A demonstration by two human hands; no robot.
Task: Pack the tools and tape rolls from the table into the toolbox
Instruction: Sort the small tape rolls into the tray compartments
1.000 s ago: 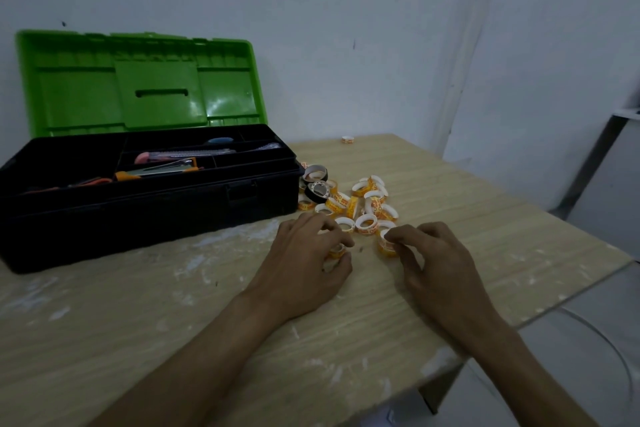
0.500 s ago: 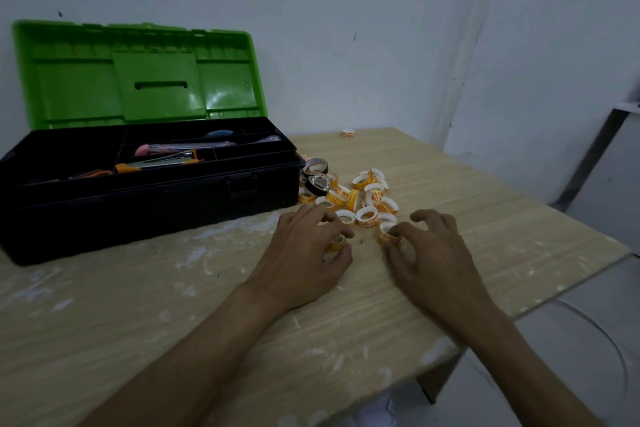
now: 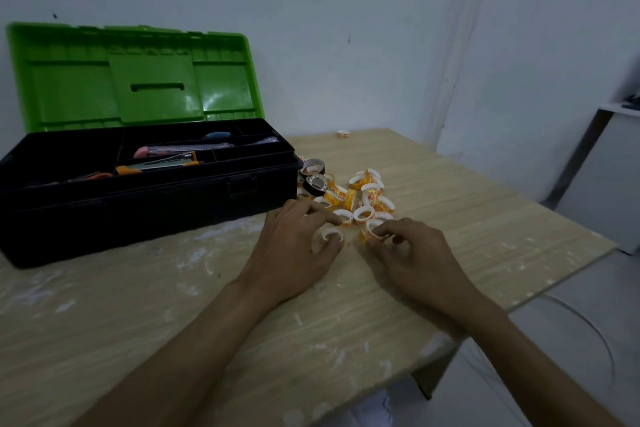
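A black toolbox (image 3: pixel 149 215) with a raised green lid (image 3: pixel 135 80) stands at the left of the table, with a pink cutter (image 3: pixel 166 150) and orange-handled tools (image 3: pixel 156 166) in its tray. To its right lies a pile of several small orange-and-white tape rolls (image 3: pixel 363 196), with a black roll (image 3: pixel 316 185) among them. At the pile's near edge, my left hand (image 3: pixel 294 250) pinches one small roll (image 3: pixel 330 236) between thumb and fingers. Beside it, my right hand (image 3: pixel 412 256) pinches another orange roll (image 3: pixel 370 230).
A single tape roll (image 3: pixel 343 133) lies apart at the far edge of the wooden table (image 3: pixel 485 218). White paint smears mark the tabletop near me. The table's right edge drops to the floor, where a thin white cable (image 3: pixel 588 326) curves.
Both hands have moved closer to each other at the pile's near edge. My right hand's fingers have curled round an orange roll. The camera view has shifted slightly.
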